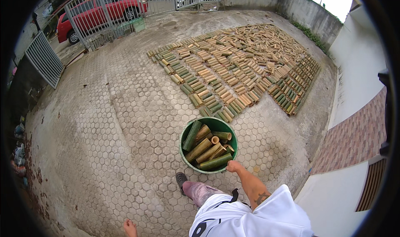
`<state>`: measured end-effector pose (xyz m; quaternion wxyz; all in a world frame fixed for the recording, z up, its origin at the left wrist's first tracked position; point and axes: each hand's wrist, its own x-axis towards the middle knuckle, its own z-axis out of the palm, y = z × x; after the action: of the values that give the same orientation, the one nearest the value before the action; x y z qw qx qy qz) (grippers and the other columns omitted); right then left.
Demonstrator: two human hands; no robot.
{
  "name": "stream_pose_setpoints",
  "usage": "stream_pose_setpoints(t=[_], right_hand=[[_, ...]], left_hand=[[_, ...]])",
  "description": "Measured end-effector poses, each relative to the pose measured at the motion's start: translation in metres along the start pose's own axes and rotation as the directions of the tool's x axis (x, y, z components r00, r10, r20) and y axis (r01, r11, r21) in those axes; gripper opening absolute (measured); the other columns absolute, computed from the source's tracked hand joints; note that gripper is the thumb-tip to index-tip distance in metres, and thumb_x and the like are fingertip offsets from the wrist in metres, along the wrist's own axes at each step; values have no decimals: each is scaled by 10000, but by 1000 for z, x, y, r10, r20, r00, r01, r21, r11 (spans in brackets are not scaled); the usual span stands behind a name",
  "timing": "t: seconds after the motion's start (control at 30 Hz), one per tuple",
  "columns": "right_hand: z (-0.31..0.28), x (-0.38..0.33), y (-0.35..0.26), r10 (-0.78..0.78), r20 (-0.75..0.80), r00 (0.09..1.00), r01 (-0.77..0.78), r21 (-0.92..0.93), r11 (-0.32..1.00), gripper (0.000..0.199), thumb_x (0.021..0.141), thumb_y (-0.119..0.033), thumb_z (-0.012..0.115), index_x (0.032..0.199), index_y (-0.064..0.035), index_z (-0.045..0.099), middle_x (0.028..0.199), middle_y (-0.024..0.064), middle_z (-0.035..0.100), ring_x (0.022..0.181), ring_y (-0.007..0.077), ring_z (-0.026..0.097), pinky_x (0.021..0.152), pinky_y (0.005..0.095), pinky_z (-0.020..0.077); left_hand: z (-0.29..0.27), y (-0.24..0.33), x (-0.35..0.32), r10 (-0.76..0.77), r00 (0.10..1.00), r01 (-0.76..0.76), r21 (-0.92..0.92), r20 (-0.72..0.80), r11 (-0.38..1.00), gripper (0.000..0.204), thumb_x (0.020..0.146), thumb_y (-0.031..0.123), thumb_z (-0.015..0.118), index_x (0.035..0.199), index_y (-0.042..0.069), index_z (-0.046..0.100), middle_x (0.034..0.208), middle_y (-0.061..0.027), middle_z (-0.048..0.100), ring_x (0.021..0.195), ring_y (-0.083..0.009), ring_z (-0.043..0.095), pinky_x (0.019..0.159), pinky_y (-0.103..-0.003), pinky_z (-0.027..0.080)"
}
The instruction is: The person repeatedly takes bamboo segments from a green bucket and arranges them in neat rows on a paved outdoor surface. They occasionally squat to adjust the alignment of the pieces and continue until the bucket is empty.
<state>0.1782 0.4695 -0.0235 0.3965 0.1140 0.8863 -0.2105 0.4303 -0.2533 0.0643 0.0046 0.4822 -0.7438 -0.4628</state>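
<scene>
My right hand (233, 166) is closed on the rim of a round green tub (183, 153), at its near right side. Inside the tub lie several cut bamboo pieces (199, 149), green and tan, piled at different angles; some show their hollow ends. My left hand (130, 228) hangs low at the lower left, away from the tub. Its fingers are loosely bent and a little apart, with nothing seen in them. Beyond the tub, rows of bamboo pieces (208, 74) are laid out on the ground.
Hexagonal paving (125, 153) surrounds me. A looser heap of bamboo (266, 41) lies farther back. On the right stands a white and brick-patterned wall (350, 133). Metal gates (100, 16) and a red car (83, 18) are at the far left. My shoe (181, 181) is close to the tub.
</scene>
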Motion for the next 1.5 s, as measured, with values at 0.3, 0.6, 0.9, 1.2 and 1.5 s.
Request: stream_pose_setpoints(t=[0.3,0.6,0.9,1.2,1.5], right_hand=[[-12,47,-243,-78,80,994,59,220,974,450,884,-258,591,1247,4,633,1342,249,591,1229,405,573,1012,478,478],[-65,125,-397,-130,-75,989,149,383,911,420,899,-270,548,1215,-13,650,1224,243,651,1147,399,613,966,483,493],[-7,141,-415,487,-46,872,-346,645,681,427,848,-311,620,1134,-2,689,1063,228,711,994,365,673,887,447,521],[-20,169,-466,682,123,721,-244,966,84,353,904,-279,645,1137,-16,666,891,146,723,700,241,686,654,370,552],[-80,258,-462,686,367,628,-144,921,-362,302,886,-272,647,1025,-5,674,869,138,721,725,248,702,667,376,569]], left_hand=[[53,80,-6,-228,862,272,-34,452,962,329,989,217,595,1240,4,594,994,-92,651,792,-181,675,651,-291,534],[-6,136,129,-447,771,313,340,454,887,324,989,226,583,1230,9,581,982,-92,643,774,-189,672,619,-298,527],[-3,349,448,-191,829,-13,360,526,933,319,988,234,571,1220,14,568,971,-92,635,757,-197,669,587,-306,521],[129,647,632,138,718,-435,285,682,854,326,981,251,571,1208,17,588,964,-91,643,743,-180,648,559,-305,511],[278,703,608,-194,392,-719,431,899,545,446,1011,331,536,1394,105,506,1149,-125,652,952,-217,643,733,-335,536]])
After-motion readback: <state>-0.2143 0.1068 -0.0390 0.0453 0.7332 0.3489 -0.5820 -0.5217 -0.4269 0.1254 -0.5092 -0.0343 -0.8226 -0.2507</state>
